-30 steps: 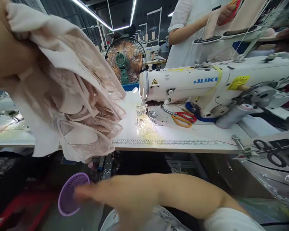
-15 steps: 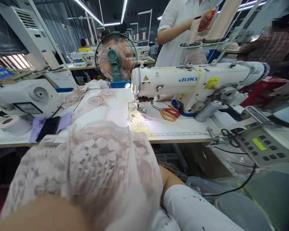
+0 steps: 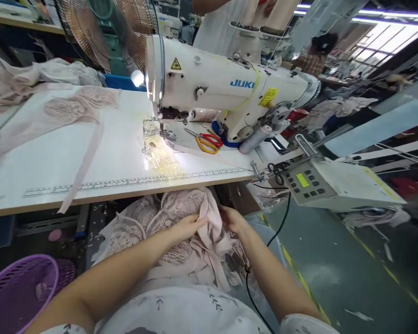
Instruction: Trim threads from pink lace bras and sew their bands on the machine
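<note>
The bundle of pink lace garments is now lying low over the lap at 7 o'clock, below the table; 1 s ago it is hanging in the air at 10 o'clock, and 0.5 s ago it is spreading large across the lower left. The 2 hands are now showing clearly. The left hand is grasping a smooth fold of the bundle at 6 o'clock, while the right hand is touching the same fold at 5 o'clock; its fingers are partly hiding behind the cloth, so its grip cannot be told.

The view is also differing: the fan is shifting from 11 toward 10 o'clock, and the purple basket is reappearing at 8 o'clock. The sewing machine is standing at 12 o'clock, the red and orange scissors lying just under its arm.
</note>
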`<state>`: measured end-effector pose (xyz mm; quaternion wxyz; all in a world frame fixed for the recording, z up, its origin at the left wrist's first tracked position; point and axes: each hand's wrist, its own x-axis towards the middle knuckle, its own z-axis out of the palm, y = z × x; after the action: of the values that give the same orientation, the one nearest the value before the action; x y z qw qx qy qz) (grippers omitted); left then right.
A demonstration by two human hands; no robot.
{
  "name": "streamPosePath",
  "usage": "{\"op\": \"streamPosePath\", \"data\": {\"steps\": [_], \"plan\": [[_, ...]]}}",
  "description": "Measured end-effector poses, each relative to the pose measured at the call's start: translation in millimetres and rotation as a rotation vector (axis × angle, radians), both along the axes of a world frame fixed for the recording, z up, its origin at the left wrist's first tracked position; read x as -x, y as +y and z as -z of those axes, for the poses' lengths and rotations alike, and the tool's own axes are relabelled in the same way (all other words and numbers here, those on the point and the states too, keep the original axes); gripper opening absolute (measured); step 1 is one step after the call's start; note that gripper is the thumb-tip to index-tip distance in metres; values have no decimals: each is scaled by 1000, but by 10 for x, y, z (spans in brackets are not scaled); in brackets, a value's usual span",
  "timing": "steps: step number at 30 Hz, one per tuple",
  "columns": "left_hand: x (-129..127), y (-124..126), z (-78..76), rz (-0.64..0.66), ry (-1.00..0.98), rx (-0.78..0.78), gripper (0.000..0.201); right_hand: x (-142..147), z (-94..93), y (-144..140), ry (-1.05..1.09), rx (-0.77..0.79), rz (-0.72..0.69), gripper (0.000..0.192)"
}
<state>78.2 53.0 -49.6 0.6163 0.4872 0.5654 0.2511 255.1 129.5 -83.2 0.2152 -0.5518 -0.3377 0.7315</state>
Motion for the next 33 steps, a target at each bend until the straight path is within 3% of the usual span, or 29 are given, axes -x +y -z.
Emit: {"op": "streamPosePath", "data": {"steps": [4,8,13,16,20,23,26,29,33], "plan": [[378,-215,-8,16,49,-184,46,-331,23,-22,-211,-136,-79,46],[1046,-452,-82,75,252,-334,47,-148,98,0,-400,-308,-232,47],[1544,-868,190,469,703,-446,64,46,18,196,-655,-552,-339,58],[1613,-1014,307,464,835,-448,58,144,-135,199,-629,-666,-515,55],[1606,-1132,281,369,866,-515,55,380,-245,16,-504,-641,-864,54],[1544,-1280,264,288,884,-541,78,515,-273,-105,-515,-639,-996,33],[1467,-1409,303,259,935,-448,95,604,-312,-130,-536,-712,-1041,19],[1442,-1456,322,228,939,-342,82,722,-337,-137,-584,-747,-1090,27],[1473,-1469,227,36,905,-343,57,871,-453,-182,-616,-761,-1185,13]]}}
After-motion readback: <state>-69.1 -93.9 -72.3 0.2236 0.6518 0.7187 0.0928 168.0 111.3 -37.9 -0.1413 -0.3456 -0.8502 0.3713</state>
